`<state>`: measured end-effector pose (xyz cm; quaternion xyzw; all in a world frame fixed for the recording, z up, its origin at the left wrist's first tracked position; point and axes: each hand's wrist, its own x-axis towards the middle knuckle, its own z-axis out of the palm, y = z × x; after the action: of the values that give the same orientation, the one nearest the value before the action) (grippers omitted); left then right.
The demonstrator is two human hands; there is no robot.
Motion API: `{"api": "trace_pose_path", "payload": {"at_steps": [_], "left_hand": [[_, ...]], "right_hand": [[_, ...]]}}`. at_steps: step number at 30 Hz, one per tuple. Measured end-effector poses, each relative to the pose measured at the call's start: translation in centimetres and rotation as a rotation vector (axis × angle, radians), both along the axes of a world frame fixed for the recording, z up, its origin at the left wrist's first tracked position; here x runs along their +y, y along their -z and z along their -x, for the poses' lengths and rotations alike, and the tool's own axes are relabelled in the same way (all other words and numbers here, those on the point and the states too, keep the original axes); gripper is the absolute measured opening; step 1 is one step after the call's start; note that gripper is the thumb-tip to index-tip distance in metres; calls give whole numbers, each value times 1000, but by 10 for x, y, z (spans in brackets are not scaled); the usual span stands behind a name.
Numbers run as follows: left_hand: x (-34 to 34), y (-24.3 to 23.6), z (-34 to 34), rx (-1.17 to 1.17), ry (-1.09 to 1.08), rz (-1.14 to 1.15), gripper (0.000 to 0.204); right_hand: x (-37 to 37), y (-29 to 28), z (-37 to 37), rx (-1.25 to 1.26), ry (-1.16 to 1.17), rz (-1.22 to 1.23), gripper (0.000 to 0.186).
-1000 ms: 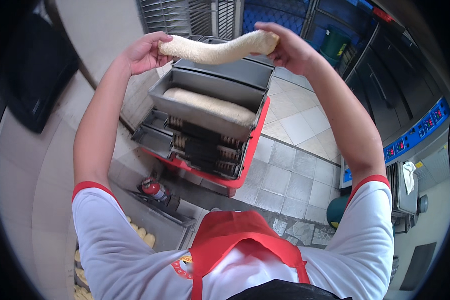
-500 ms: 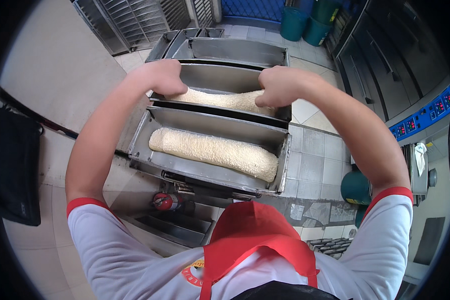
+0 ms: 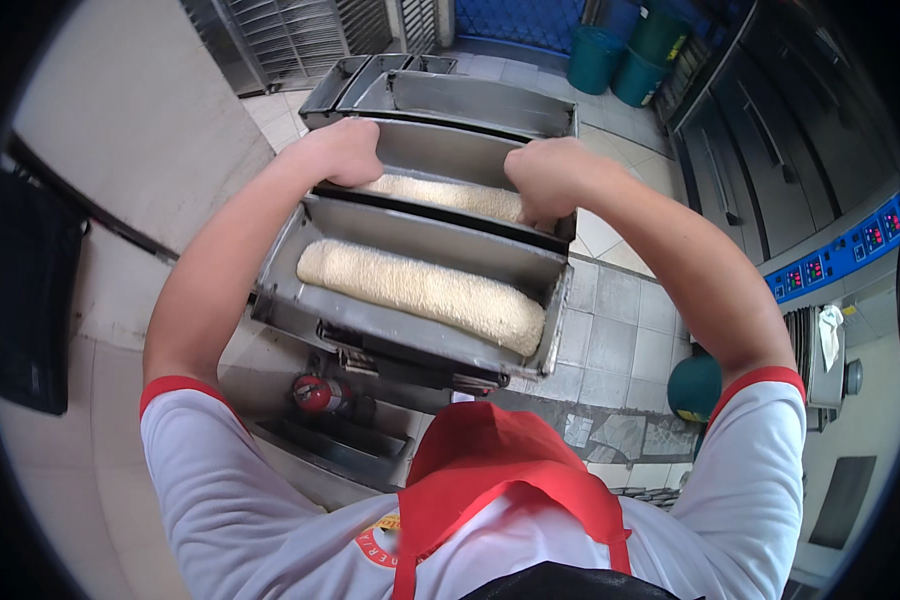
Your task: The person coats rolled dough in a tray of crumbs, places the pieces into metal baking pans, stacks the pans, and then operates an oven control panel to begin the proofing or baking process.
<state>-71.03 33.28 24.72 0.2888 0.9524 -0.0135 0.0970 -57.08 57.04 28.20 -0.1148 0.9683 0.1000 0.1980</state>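
My left hand (image 3: 348, 152) is closed on the left end of a long log of dough (image 3: 440, 193) with a pale, crumbly coating. My right hand (image 3: 550, 175) grips its right end, fingers pointing down and partly hidden. The log lies low inside a long metal loaf pan (image 3: 440, 145), behind the pan's near wall. Nearer to me, a second loaf pan (image 3: 440, 226) holds another coated dough log (image 3: 420, 290), lying lengthwise on its bottom, untouched by either hand.
Beyond stand more metal pans (image 3: 480, 100). Teal bins (image 3: 638, 78) are at the far right, beside an oven (image 3: 745, 140) with a blue control panel (image 3: 842, 248). Below the pans sits a red fire extinguisher (image 3: 315, 392). A pale wall panel (image 3: 120, 130) rises at left.
Both hands have lowered the dough log deeper into the farther pan, and less of it shows above the near wall. My right hand's fingers now point down into the pan.
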Motion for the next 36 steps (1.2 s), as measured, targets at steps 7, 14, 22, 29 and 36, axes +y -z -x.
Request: {"api": "trace_pose_path", "payload": {"at_steps": [7, 14, 22, 29, 36], "left_hand": [[-108, -35, -194, 565, -128, -1100, 36], [-159, 185, -532, 679, -1177, -1295, 34], [-188, 310, -830, 939, -2024, -1138, 40], [-310, 397, -833, 825, -2000, -1416, 54], [-370, 368, -774, 674, -2239, -1964, 52]], "right_hand": [[26, -41, -111, 728, -85, 734, 50], [-80, 99, -261, 19, -662, 1557, 27], [-249, 274, -372, -920, -389, 1308, 38], [-401, 392, -391, -677, 78, 1270, 40], [-467, 422, -394, -947, 803, 1251, 33]]}}
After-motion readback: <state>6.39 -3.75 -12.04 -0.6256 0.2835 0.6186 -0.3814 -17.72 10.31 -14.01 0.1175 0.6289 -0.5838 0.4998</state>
